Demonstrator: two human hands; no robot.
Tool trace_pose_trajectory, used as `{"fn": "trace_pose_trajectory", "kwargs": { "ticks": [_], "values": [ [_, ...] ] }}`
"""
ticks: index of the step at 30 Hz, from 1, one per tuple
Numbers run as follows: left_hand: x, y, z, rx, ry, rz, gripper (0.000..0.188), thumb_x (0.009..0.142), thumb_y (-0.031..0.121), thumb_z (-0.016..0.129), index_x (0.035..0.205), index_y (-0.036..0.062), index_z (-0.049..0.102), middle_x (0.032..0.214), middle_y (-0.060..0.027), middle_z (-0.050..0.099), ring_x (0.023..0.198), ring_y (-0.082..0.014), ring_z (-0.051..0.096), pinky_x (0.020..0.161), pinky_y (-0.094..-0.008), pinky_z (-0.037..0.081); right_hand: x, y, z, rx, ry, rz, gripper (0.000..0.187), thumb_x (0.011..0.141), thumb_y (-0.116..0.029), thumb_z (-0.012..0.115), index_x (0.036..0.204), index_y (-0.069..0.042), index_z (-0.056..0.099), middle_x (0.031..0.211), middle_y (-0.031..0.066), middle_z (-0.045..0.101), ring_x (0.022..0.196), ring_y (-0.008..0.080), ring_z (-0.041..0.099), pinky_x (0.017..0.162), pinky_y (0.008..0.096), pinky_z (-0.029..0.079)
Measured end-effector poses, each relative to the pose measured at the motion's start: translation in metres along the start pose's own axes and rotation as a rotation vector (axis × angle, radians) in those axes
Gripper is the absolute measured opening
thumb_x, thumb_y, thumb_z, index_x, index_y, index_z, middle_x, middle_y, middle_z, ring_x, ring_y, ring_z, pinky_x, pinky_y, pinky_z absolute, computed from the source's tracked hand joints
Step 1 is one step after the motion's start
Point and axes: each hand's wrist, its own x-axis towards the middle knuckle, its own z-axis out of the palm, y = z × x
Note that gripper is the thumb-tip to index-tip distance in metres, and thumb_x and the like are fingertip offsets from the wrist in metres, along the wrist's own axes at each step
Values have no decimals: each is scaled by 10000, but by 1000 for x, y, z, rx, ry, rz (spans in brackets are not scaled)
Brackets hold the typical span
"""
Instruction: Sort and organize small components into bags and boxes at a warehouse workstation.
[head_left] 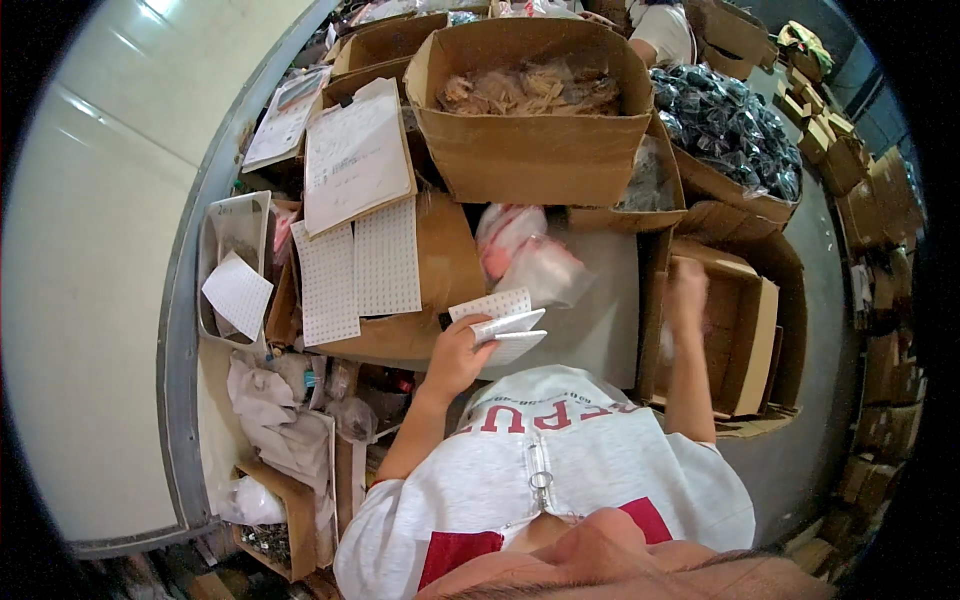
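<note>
My left hand (458, 358) is closed around a folded stack of white label sheets (518, 325) in front of my chest. Fanned leaves stick out past the fingers, and rows of small printed marks show on them. Over on the right, my right hand (686, 292) is raised at the inner left side of an open cardboard carton (757, 340). Motion smears its fingers, so any small thing in them cannot be made out. Just beyond the sheets, clear plastic bags (540, 268) with pink-red parts lie on the grey work surface (612, 300).
A large carton (540, 160) of brown bagged items stands ahead. Dark bagged parts (725, 125) heap up at the far right, near another person (662, 35). Label sheets (388, 262) and a clipboard of papers (355, 160) lie at the left, beside a white bin (212, 260).
</note>
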Motion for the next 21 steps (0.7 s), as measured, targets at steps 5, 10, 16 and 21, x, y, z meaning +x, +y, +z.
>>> {"fn": "trace_pose_trajectory", "kwargs": {
  "ticks": [5,10,16,21],
  "values": [
    [-4,8,-5,48,9,49,279,727,96,732,977,-7,666,1035,-156,655,923,-325,643,805,-357,508,-25,-47,156,211,-509,-53,606,852,-322,639,1386,-144,414,1457,158,349,1332,364,333,1083,494,275],
    [-23,-5,-12,76,55,56,249,715,88,737,926,-25,668,1013,-167,658,877,-341,648,757,-372,519,-15,-115,181,29,-671,-134,653,898,-502,474,1466,-252,271,1543,99,192,1420,330,152,1112,569,142],
    [-33,-9,-14,-10,112,-57,241,723,93,739,922,-27,674,1012,-174,659,887,-324,651,767,-365,516,-59,-128,163,45,-595,-465,642,878,-521,476,1449,-276,313,1533,58,229,1402,338,191,1104,572,151],
    [-23,-6,-17,-35,116,-93,235,732,88,741,928,-24,678,1007,-170,660,883,-312,652,769,-356,514,-54,-72,111,-36,-725,-495,685,857,-558,507,1452,-283,310,1552,50,184,1429,343,109,1099,628,68]
  ]
}}
